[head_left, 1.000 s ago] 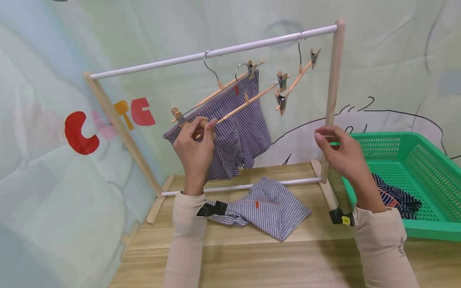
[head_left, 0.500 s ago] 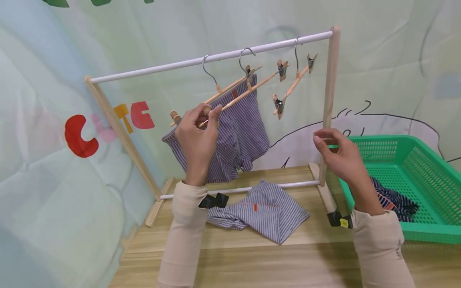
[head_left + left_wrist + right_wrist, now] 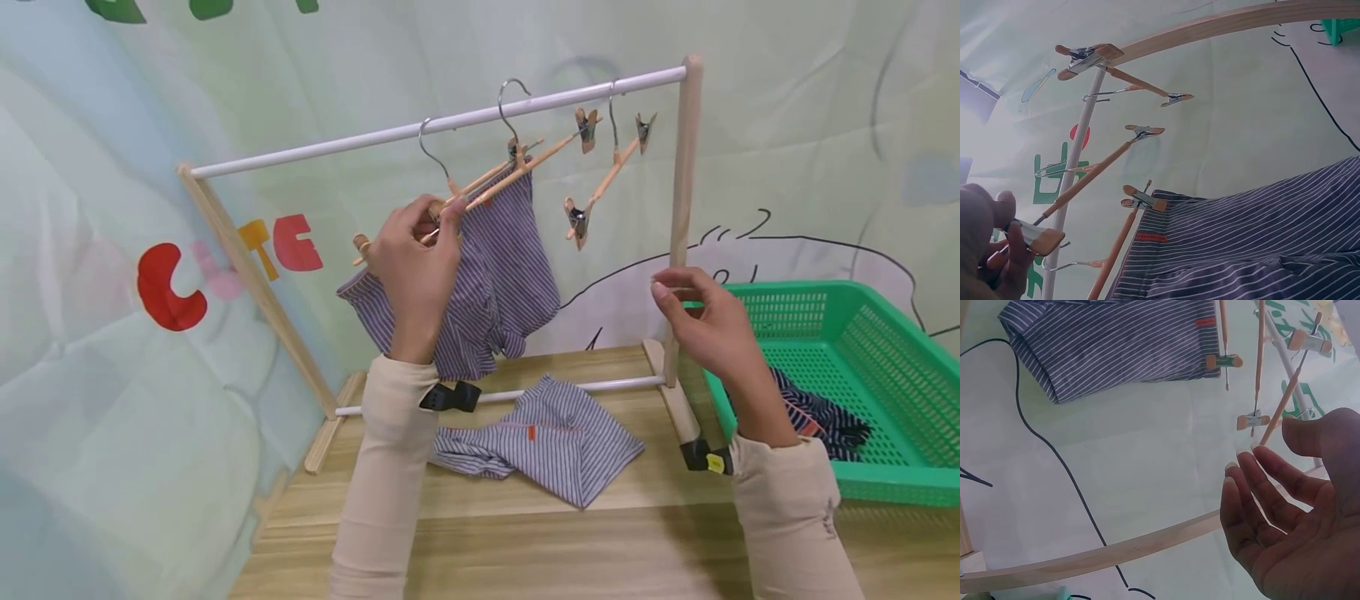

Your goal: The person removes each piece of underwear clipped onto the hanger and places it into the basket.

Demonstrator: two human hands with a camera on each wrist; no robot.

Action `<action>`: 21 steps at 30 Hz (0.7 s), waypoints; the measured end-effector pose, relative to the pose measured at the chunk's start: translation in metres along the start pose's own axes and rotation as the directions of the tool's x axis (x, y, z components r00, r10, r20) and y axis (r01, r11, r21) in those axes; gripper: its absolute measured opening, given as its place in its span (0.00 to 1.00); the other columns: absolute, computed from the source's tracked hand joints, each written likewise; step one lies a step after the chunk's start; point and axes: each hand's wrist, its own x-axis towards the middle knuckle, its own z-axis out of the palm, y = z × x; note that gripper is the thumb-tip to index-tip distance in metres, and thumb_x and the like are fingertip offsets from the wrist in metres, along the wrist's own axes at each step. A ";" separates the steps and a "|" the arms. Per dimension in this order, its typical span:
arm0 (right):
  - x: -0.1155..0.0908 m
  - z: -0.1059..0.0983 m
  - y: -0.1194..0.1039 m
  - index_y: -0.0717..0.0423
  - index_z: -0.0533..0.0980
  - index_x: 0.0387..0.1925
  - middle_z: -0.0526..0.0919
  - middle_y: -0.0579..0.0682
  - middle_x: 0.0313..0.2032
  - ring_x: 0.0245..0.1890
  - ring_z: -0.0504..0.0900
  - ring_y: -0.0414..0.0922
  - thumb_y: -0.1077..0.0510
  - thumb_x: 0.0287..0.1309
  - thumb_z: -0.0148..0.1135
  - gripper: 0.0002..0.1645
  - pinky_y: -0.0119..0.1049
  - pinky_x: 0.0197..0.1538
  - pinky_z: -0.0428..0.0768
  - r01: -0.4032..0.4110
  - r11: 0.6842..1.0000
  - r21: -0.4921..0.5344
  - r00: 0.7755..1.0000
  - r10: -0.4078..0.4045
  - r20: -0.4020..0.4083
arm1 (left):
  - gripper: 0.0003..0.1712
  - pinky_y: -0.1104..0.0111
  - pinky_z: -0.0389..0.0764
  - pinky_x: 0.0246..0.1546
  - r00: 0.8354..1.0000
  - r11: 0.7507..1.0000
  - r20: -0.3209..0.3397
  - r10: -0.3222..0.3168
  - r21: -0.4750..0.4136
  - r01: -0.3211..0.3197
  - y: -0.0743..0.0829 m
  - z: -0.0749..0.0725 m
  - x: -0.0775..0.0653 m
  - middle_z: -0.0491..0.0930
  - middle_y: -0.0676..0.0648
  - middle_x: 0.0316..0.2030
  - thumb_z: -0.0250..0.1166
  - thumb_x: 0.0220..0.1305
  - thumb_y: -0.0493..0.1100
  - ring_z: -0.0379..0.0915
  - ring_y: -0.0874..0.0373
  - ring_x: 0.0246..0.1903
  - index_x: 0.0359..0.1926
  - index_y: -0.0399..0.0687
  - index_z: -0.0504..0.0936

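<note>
My left hand point(image 3: 420, 258) pinches the near clip end of a wooden clip hanger point(image 3: 551, 152), which carries no garment. Its metal hook reaches the white rail point(image 3: 337, 142); I cannot tell whether it rests over it. Behind it, striped shorts point(image 3: 517, 275) hang from another clip hanger on the rail. In the left wrist view, thumb and fingers close round the clip point(image 3: 1044, 239). My right hand point(image 3: 705, 321) hovers by the right post point(image 3: 684, 208), holding nothing, its fingers loosely bent. A bare clip hanger point(image 3: 606, 182) hangs at the rail's right end.
A second striped garment point(image 3: 551, 442) lies on the wooden table point(image 3: 525, 550) before the rack's lower bar point(image 3: 618, 385). At the right stands a green basket point(image 3: 847, 292) holding a dark striped garment point(image 3: 825, 421). A printed cloth point(image 3: 247, 83) backs the rack.
My left hand has risen with the hanger, bringing its hook from below the rail up to the rail's height. The right hand stays almost still.
</note>
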 end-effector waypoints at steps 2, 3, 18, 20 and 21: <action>0.000 -0.001 0.000 0.55 0.69 0.57 0.73 0.62 0.55 0.54 0.70 0.55 0.35 0.62 0.49 0.34 0.59 0.55 0.70 0.011 1.000 0.003 1.000 -0.011 0.005 | 0.20 0.66 0.82 0.29 1.000 1.000 0.004 -0.001 0.002 0.001 0.001 0.002 0.000 0.80 0.43 0.23 0.65 0.59 0.54 0.75 0.59 0.26 0.25 0.40 0.84; 0.000 -0.002 -0.001 0.55 0.69 0.57 0.73 0.61 0.55 0.54 0.70 0.55 0.35 0.62 0.49 0.33 0.59 0.55 0.70 0.011 1.000 0.005 1.000 -0.011 0.007 | 0.20 0.66 0.82 0.29 1.000 1.000 0.008 0.000 0.004 0.000 0.002 0.003 0.001 0.80 0.43 0.23 0.65 0.59 0.54 0.75 0.58 0.26 0.26 0.40 0.84; -0.002 -0.003 0.001 0.56 0.69 0.57 0.73 0.62 0.55 0.54 0.70 0.56 0.37 0.63 0.49 0.33 0.60 0.54 0.70 0.009 1.000 0.003 1.000 -0.009 0.005 | 0.21 0.64 0.79 0.28 0.999 0.999 0.036 0.004 0.042 -0.005 0.011 0.011 0.003 0.79 0.43 0.22 0.65 0.58 0.56 0.71 0.57 0.24 0.29 0.40 0.85; -0.002 -0.004 0.000 0.56 0.68 0.58 0.72 0.62 0.55 0.54 0.69 0.56 0.38 0.64 0.49 0.32 0.60 0.55 0.70 0.006 1.000 0.008 1.000 -0.007 0.017 | 0.21 0.63 0.79 0.28 0.999 0.999 0.038 0.001 0.041 -0.003 0.011 0.011 0.003 0.79 0.43 0.22 0.65 0.58 0.56 0.71 0.58 0.24 0.28 0.40 0.85; -0.002 -0.005 0.001 0.56 0.68 0.58 0.72 0.62 0.56 0.54 0.69 0.56 0.38 0.64 0.49 0.32 0.60 0.55 0.70 0.010 1.000 0.010 1.000 -0.010 0.017 | 0.21 0.63 0.79 0.28 0.999 0.999 0.040 0.002 0.042 -0.003 0.011 0.012 0.003 0.79 0.43 0.22 0.65 0.58 0.56 0.71 0.58 0.24 0.28 0.40 0.85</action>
